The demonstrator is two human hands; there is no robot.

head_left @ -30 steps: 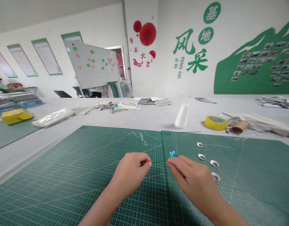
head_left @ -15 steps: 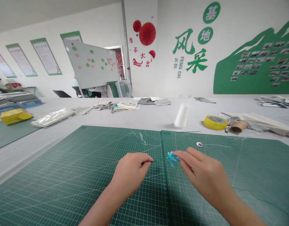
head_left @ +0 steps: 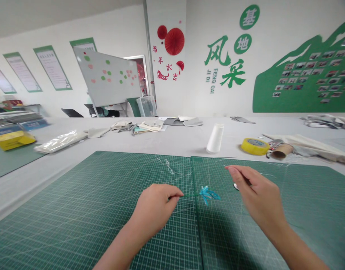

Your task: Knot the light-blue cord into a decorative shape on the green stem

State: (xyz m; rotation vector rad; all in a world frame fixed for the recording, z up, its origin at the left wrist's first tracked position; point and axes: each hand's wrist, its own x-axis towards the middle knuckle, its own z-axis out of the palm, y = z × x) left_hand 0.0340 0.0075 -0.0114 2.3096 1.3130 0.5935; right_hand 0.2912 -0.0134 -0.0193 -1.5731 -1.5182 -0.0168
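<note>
My left hand [head_left: 159,204] pinches the green stem of a small blue beaded flower [head_left: 206,193]. The flower points right, over the seam between two green cutting mats [head_left: 110,210], its petals spread and free of my fingers. Up and to the right of it, my right hand [head_left: 258,189] is apart from the petals, thumb and forefinger pressed together. Whatever lies between those fingertips is too small to make out. A small white-rimmed piece [head_left: 236,186] on the mat is partly hidden behind my right hand.
Behind the mats stand a white thread cone [head_left: 215,138], a yellow tape roll [head_left: 255,146] and a cardboard tube [head_left: 282,150]. Loose white threads [head_left: 168,165] lie on the left mat. Fabric scraps [head_left: 150,125], a plastic-wrapped pack [head_left: 61,141] and a yellow box [head_left: 15,140] are farther off.
My right hand has let go of the blue petals and moved up and to the right. My left hand keeps its pinch on the stem, nearly in place.
</note>
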